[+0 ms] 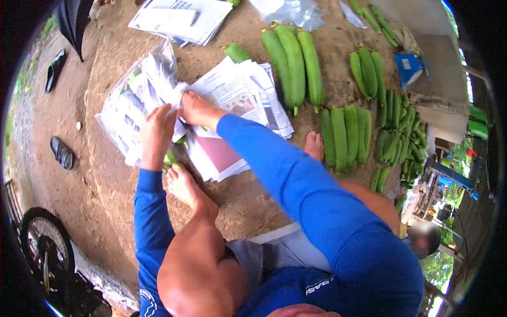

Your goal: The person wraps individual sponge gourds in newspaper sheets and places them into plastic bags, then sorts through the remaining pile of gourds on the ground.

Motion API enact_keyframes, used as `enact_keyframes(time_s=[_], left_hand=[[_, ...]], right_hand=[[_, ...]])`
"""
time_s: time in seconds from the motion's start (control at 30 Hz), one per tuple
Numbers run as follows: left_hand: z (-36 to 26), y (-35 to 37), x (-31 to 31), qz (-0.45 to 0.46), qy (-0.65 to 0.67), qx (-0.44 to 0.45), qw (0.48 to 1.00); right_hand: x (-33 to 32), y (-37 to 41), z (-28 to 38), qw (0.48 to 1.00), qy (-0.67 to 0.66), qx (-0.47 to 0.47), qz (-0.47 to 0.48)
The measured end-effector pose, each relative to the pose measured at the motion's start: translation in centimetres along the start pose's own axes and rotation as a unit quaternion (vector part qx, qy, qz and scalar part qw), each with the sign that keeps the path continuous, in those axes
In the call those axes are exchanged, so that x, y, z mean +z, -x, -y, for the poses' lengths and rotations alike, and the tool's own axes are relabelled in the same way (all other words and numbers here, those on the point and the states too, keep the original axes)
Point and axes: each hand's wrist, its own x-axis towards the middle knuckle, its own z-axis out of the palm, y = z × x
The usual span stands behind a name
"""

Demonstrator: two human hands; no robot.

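A clear plastic bag (124,108) holding newspaper-wrapped bundles lies on the ground ahead of my feet. My left hand (157,129) is closed on the bag's near side, close to its mouth. Beside it, my right hand (198,108) grips the bunched plastic at the mouth. Under my right wrist spreads a stack of printed newspaper sheets (232,87), with a reddish page (214,156) at its near end. Part of a green gourd (171,155) shows just below my left hand, by my bare foot (185,187). Another green gourd (237,53) lies at the stack's far edge.
Long green gourds (290,66) lie in rows on the right, with smaller ones (404,127) piled beyond. More newspapers (177,21) and clear plastic bags (290,11) are at the far side. Slippers (62,153) and a motorcycle wheel (46,248) stand left. Another person (424,238) is at far right.
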Motion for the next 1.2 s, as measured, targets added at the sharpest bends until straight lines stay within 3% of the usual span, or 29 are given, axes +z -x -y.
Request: enact_keyframes(time_s=[0.03,0.1,0.13,0.17,0.2,0.23,0.27,0.33,0.53,0.57,0.67,0.8,0.9,1.0,1.03,1.1,1.2], left_hand=[[0.6,0.5,0.3,-0.041,0.007,0.023,0.999],[0.7,1.6,-0.4,-0.036,-0.01,-0.017,0.999],[0.6,2.2,-0.7,-0.035,-0.019,-0.035,0.999],[-0.2,3.0,-1.2,-0.033,-0.028,-0.061,0.997],[-0.7,3.9,-1.1,-0.089,-0.061,-0.028,0.994],[-1.3,4.7,-0.9,-0.145,-0.094,0.007,0.985],[-1.9,5.6,-0.8,-0.201,-0.128,0.043,0.97],[-3.6,7.6,-0.3,-0.172,-0.123,0.07,0.975],[-6.9,11.0,4.8,0.052,0.11,0.151,0.981],[-7.2,11.3,5.3,0.078,0.143,0.149,0.975],[-6.7,11.8,6.7,0.173,0.194,0.154,0.953],[-7.3,11.7,6.4,0.211,0.205,0.124,0.948],[-7.8,11.3,6.3,0.208,0.233,0.109,0.944],[-8.1,10.6,6.3,0.212,0.262,0.075,0.939],[-8.5,10.0,6.0,0.222,0.271,0.053,0.935],[-8.7,9.3,6.2,0.243,0.294,0.009,0.924],[-10.9,7.8,4.8,0.284,0.424,-0.055,0.858]], right_hand=[[-2.2,1.1,-0.1,0.999,0.002,-0.024,0.026],[-9.4,2.4,-0.7,0.981,0.064,-0.047,0.175],[-11.1,2.5,-5.2,0.959,0.122,-0.206,0.151],[-16.0,3.5,-7.3,0.964,0.084,-0.229,0.11],[-20.3,3.8,-6.8,0.986,0.13,0.048,0.098],[-24.7,4.9,-7.2,0.991,0.089,-0.091,0.028],[-28.4,4.7,-9.8,0.975,0.221,0.035,-0.008],[-33.6,5.7,-13.1,0.934,0.33,0.122,-0.066],[-31.6,6.0,-10.7,0.922,0.337,0.176,-0.069],[-31.1,5.3,-8.5,0.912,0.316,0.261,-0.012],[-29.6,4.6,-9.1,0.888,0.347,0.301,0.039],[-29.8,4.3,-11.2,0.896,0.362,0.258,0.018],[-31.3,4.4,-9.6,0.917,0.177,0.352,0.057],[-32.8,5.3,-9.6,0.926,0.058,0.364,0.088],[-33.0,6.1,-9.7,0.919,-0.073,0.367,0.12],[-33.0,8.2,-8.6,0.902,-0.154,0.372,0.155],[-31.7,11.2,-3.8,0.874,-0.237,0.364,0.217]])
